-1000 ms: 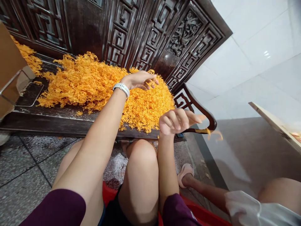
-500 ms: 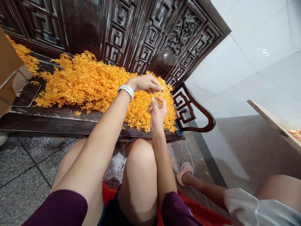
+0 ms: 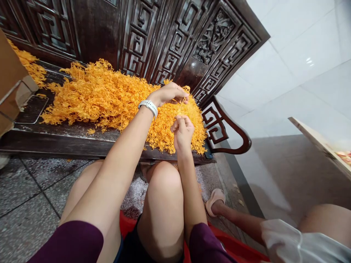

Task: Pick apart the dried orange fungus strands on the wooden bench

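One orange strand [image 3: 181,103] spans the short gap between the left hand [image 3: 170,93] and the right hand [image 3: 183,134], just past the centre of the view towards one o'clock. The left hand, palm down with fingers bent, pinches the strand's upper part at its fingertips; a white wristwatch [image 3: 148,105] circles that wrist. Just below, at about the five o'clock of the left, the right hand is closed, its fingers curled and its thumb pressed against the index finger where the strand's lower end meets them. The two hands stay apart from each other, raised over a broad pile of orange strands [image 3: 109,96], which spreads from ten o'clock to the centre on a dark wooden bench [image 3: 68,140]. A small loose clump [image 3: 90,132] lies near the front edge at nine o'clock. The bench's carved backrest [image 3: 98,33] rises from ten o'clock round to one, and its curved armrest [image 3: 245,140] stands at three. Between nine and ten o'clock sits a cardboard box [image 3: 9,73], with a metal wire frame [image 3: 41,109] beside it. The person's bare knees [image 3: 161,186] are at six o'clock. At five, another person's foot wears a pale pink shoe [image 3: 214,200].
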The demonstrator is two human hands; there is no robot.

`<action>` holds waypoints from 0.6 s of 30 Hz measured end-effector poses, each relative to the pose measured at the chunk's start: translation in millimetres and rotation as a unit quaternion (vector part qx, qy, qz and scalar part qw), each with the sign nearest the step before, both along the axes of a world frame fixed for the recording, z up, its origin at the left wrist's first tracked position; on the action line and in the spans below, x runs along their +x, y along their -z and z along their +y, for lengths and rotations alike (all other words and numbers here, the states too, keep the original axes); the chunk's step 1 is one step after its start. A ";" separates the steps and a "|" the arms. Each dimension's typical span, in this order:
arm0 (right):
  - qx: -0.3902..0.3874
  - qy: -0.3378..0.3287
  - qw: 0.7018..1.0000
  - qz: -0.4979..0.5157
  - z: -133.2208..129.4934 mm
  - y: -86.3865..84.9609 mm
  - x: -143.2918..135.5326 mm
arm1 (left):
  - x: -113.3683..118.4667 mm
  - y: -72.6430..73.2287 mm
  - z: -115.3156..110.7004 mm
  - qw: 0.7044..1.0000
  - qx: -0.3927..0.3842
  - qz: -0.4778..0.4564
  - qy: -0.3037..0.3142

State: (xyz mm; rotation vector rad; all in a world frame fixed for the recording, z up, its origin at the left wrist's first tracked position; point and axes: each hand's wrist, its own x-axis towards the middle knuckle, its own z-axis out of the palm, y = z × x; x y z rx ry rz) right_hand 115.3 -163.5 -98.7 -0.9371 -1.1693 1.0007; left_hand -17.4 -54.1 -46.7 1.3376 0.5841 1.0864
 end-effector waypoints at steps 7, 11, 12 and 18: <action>0.018 -0.259 0.947 -0.192 -30.0 -19.3 -2.1 | -10.9 4.8 13.2 0.964 -0.160 -0.127 -0.167; -0.084 -0.606 0.737 -0.288 -44.4 -27.1 -4.3 | -47.1 0.4 14.5 0.974 -0.101 -0.137 -0.148; -0.094 -0.582 0.770 -0.245 -42.3 -25.1 -3.8 | -54.7 -0.9 13.7 0.975 -0.085 -0.132 -0.156; -0.178 -0.155 0.958 0.165 -9.9 -3.0 3.3 | -68.6 -3.7 4.4 0.983 -0.053 -0.102 -0.145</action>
